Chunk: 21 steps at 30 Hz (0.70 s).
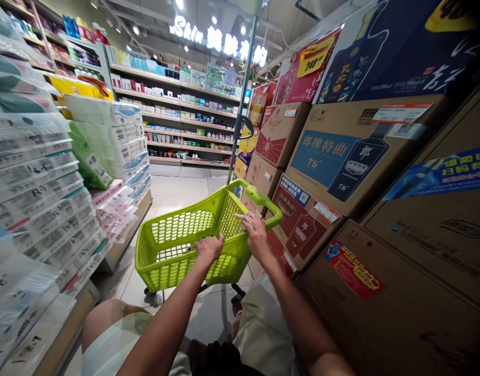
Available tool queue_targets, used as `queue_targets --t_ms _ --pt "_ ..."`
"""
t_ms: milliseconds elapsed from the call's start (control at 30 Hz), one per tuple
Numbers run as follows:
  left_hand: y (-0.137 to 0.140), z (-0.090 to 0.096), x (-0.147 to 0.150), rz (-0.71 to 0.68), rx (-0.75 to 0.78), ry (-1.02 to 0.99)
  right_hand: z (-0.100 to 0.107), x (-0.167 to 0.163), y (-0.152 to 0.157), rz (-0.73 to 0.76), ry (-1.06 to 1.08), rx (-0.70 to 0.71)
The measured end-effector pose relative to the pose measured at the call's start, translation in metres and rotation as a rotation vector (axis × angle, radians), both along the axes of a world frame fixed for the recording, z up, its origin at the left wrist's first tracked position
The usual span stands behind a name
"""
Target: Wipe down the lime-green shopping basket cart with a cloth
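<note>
A lime-green plastic shopping cart (234,258) with a latticed basket stands crosswise in front of my knees. The visible part of its basket holds no goods. My left hand (209,247) is closed over the near rim, thumb on top. Further right, my right hand (256,230) grips the same rim close to the corner by the handle (259,196), its index finger stretched leftward. Dark wheels (236,298) show beneath the basket. The palms and some fingertips are hidden.
Stacked cartons (334,156) wall the right side closely. Wrapped tissue packs (36,193) and paper rolls (106,128) are piled on the left. A metal pole (243,89) rises behind the cart. Beyond the tiled floor (173,190) are shelves of cosmetics (173,107).
</note>
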<state>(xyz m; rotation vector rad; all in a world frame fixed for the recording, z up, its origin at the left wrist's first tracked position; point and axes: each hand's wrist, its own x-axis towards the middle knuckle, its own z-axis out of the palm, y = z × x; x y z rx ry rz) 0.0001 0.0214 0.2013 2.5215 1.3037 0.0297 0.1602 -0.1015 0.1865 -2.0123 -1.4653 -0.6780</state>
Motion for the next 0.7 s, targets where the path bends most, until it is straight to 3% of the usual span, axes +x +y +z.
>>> queue_targets --t_ms 67,200,333,400,467,533,633,700 --pt "0.002 0.001 0.004 -0.012 -0.01 0.015 -0.042 -0.018 0.004 -0.127 0.08 0.192" --pt "0.021 0.001 -0.006 -0.105 -0.02 0.09 -0.112 -0.043 0.02 -0.297 0.267 0.298" --pt "0.052 -0.005 -0.033 -0.158 0.036 0.165 -0.147 -0.057 0.041 -0.378 0.407 0.394" --pt "0.063 -0.01 -0.044 -0.15 0.025 0.161 -0.143 -0.061 0.053 -0.423 0.515 0.482" --pt "0.068 -0.012 -0.05 -0.167 0.013 0.157 -0.122 -0.06 0.065 -0.472 0.644 0.489" --pt "0.07 -0.012 -0.049 -0.182 0.011 0.16 -0.091 -0.054 0.077 -0.558 0.74 0.363" --pt "0.071 -0.01 -0.045 -0.168 -0.007 0.173 -0.052 -0.045 0.091 -0.609 0.668 0.387" --pt "0.071 -0.008 -0.042 -0.147 -0.02 0.171 -0.047 -0.046 0.094 -0.564 0.545 0.363"
